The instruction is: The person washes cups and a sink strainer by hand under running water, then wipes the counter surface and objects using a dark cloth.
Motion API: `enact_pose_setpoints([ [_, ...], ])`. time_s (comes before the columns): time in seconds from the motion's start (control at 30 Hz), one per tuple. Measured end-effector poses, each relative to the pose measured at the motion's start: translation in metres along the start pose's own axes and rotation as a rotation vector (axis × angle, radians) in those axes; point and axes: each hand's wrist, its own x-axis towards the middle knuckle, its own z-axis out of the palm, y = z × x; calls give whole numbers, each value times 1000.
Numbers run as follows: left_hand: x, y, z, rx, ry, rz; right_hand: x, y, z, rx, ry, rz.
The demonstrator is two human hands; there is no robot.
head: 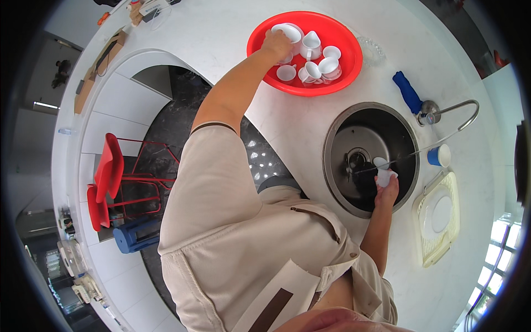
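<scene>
My left hand [277, 45] reaches into a red plastic basin [351, 85], its fingers on the rim of a white bowl [293, 33]. Around it in the basin are several white cups [286, 73] and a white spouted pitcher [311, 45]. Over the round steel sink [332, 182], my right hand [387, 192] grips a small white cup [386, 177]. A second rounded white part [380, 162] shows just beyond it; whether it is a separate piece I cannot tell. A thin stream of water from the faucet [473, 118] crosses these white pieces and falls towards the drain.
Beside the faucet base lies a blue cloth [407, 92]. A blue-and-white paper cup [439, 156] stands at the sink's right, above a cream draining tray [452, 207] holding a white plate [439, 213]. A clear glass dish [372, 52] adjoins the basin. Red chairs [108, 166] stand left.
</scene>
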Motion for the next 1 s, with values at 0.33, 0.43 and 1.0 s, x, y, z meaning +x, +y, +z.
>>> enact_pose_setpoints([
  [0.33, -1, 7, 7, -56, -21, -28, -1, -1, 0, 24, -7, -8],
  [0.43, -5, -2, 16, 67, -25, 76, -3, 0, 3, 44, -13, -7],
  [1.0, 11, -31, -9, -420, 148, 125, 23, -54, -17, -308, -7, -233],
])
